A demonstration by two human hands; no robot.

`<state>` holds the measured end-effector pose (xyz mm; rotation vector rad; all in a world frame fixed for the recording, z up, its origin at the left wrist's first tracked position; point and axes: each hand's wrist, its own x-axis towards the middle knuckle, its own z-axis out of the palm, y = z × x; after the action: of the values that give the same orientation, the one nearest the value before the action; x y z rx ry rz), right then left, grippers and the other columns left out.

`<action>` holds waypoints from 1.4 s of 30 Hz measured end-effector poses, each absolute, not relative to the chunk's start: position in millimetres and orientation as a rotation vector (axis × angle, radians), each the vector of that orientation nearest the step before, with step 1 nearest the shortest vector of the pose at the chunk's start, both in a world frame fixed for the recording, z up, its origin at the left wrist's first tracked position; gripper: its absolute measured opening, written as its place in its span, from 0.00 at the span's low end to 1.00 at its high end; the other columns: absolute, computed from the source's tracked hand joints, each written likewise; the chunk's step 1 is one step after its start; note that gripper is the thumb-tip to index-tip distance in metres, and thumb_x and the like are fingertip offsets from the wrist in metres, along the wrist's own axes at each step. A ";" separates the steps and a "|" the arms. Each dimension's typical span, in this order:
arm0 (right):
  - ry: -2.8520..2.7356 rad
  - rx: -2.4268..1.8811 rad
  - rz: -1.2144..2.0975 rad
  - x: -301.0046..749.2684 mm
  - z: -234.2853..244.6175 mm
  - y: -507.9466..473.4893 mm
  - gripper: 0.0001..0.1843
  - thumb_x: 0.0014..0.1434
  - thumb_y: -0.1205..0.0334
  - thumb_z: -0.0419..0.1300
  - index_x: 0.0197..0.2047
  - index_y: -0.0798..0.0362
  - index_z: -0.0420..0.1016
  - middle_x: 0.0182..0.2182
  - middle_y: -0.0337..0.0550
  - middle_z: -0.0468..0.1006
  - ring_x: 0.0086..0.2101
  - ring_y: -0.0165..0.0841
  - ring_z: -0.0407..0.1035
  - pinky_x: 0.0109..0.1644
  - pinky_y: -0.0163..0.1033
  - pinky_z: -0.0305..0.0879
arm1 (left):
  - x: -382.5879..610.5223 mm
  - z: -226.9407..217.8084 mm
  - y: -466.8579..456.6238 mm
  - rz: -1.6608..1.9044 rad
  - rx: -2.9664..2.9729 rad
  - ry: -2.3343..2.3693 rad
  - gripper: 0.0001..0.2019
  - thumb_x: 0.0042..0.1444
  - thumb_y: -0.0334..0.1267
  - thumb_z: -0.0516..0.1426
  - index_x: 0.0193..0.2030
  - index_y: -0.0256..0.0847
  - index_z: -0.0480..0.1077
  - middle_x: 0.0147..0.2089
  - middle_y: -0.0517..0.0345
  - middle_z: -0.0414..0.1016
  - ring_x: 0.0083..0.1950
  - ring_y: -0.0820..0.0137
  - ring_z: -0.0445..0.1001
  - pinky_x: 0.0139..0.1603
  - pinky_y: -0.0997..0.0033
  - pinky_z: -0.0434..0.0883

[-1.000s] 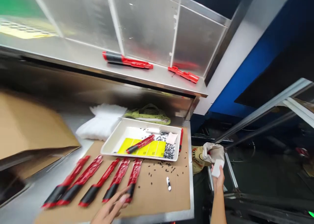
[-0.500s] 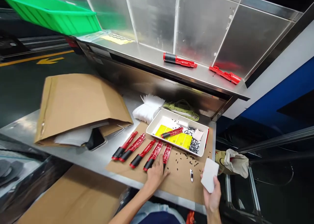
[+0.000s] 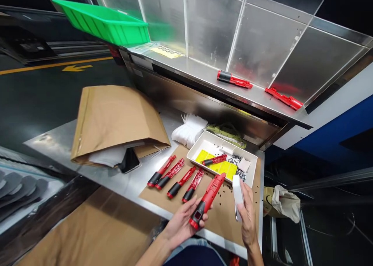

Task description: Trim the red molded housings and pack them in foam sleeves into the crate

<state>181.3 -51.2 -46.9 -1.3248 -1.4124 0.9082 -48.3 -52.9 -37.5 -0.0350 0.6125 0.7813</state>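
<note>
- Left hand point(image 3: 186, 221): was flat on a piece lying on the board half a second ago; I now see that red-and-black housing point(image 3: 210, 192) lifted, fingers and thumb wrapped round its black end.
- Housing: now above the brown board point(image 3: 225, 229), tilted, red end pointing away toward the white tray point(image 3: 253, 170); outer face with the dark window shows.
- Right hand point(image 3: 247, 211): fingers pinched on a white block point(image 3: 237, 194); block was broad face up, now nearly edge-on, beside the housing but apart from it.
- Row on board: five before, four similar pieces point(image 3: 192, 186) left, untouched.
- Tray: yellow labels point(image 3: 230, 168) inside, another red piece point(image 3: 215, 160) on top; no change I can spot.
- Shiny metal thing at block's lower end: mostly covered, can't tell if touched.
- My read: one piece is picked out for handling, both hands occupied, block ready close by.
</note>
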 end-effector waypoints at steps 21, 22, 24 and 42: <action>-1.651 -1.328 0.102 162.1 17.4 -17.6 0.27 0.67 0.55 0.55 0.68 0.39 0.61 0.59 0.49 0.60 0.57 0.45 0.60 0.58 0.57 0.63 | -29.0 19.7 -39.6 0.795 0.408 0.563 0.33 0.55 0.62 0.60 0.58 0.39 0.66 0.26 0.60 0.76 0.28 0.69 0.79 0.28 0.75 0.74; -1.671 -1.328 0.097 162.9 18.6 -16.3 0.27 0.67 0.56 0.54 0.69 0.39 0.60 0.59 0.50 0.59 0.57 0.46 0.60 0.57 0.58 0.63 | -29.2 20.0 -38.4 0.763 0.401 0.563 0.31 0.58 0.62 0.57 0.56 0.38 0.67 0.25 0.60 0.76 0.24 0.72 0.76 0.24 0.78 0.71; -1.723 -1.308 0.092 165.2 22.0 -13.7 0.29 0.67 0.57 0.54 0.69 0.38 0.58 0.59 0.50 0.58 0.57 0.46 0.60 0.57 0.60 0.64 | -30.1 19.6 -34.8 0.668 0.410 0.557 0.29 0.64 0.61 0.49 0.44 0.34 0.74 0.22 0.59 0.73 0.16 0.78 0.68 0.17 0.83 0.62; -1.874 -1.294 0.006 172.2 32.0 -3.2 0.34 0.65 0.59 0.56 0.71 0.36 0.53 0.56 0.51 0.58 0.54 0.46 0.60 0.52 0.59 0.67 | -30.6 19.9 -20.5 0.629 0.391 0.459 0.29 0.65 0.61 0.46 0.40 0.34 0.72 0.20 0.65 0.67 0.12 0.83 0.59 0.11 0.86 0.53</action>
<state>172.2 -3.2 32.0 -1.2937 -1.8735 0.0058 -30.6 -20.5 19.9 0.3914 0.4589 0.6289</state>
